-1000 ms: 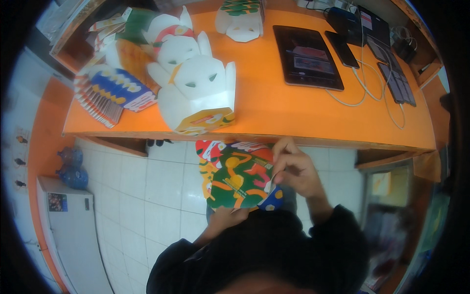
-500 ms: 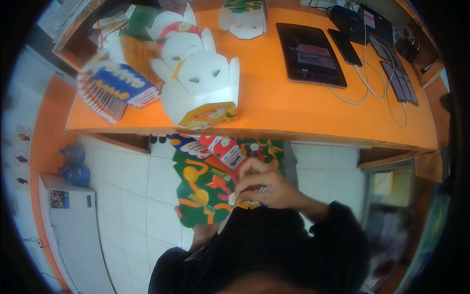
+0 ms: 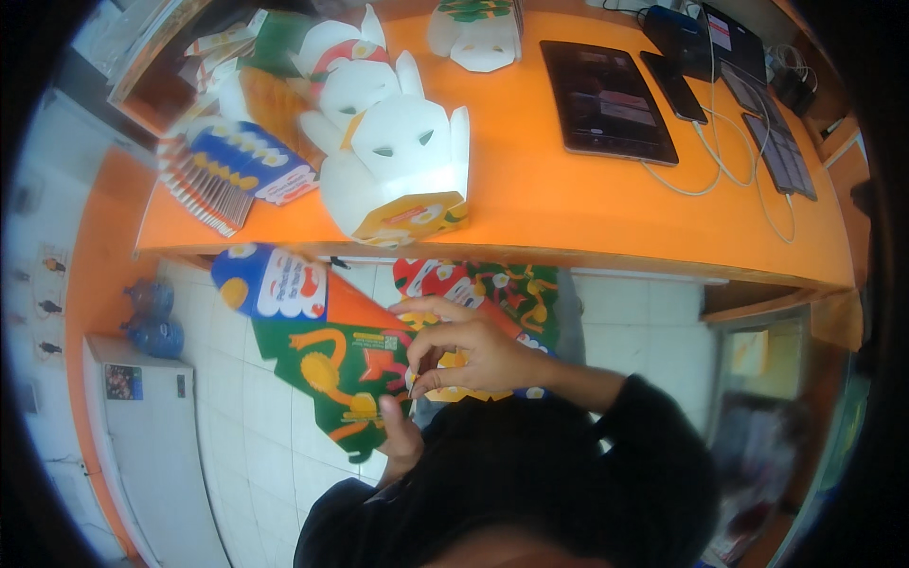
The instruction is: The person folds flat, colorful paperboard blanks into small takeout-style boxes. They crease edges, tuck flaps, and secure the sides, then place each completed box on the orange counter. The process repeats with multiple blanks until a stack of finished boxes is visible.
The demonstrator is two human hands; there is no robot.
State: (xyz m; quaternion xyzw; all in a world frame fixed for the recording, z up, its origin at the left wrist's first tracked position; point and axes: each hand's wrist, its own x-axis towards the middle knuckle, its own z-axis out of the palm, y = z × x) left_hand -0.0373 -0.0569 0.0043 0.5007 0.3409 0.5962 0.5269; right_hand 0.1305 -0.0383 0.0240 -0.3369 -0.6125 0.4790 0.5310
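Hands point(image 3: 478, 355) at green carton point(image 3: 301, 374); orange counter point(image 3: 587, 204) ahead; tiled floor point(image 3: 625, 331).

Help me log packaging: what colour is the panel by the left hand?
Cardboard panel: mostly green, with yellow, orange and red print; head view.

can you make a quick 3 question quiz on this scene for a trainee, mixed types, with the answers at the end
1. Multiple choice: what is the right hand touching?
a) a charging cable
b) a green printed carton blank
c) a blue water jug

2. True or false: the tablet lies to the right of the open white-lined boxes.

3. Short answer: which device lies just to the right of the tablet?

Key:
1. b
2. True
3. A dark phone
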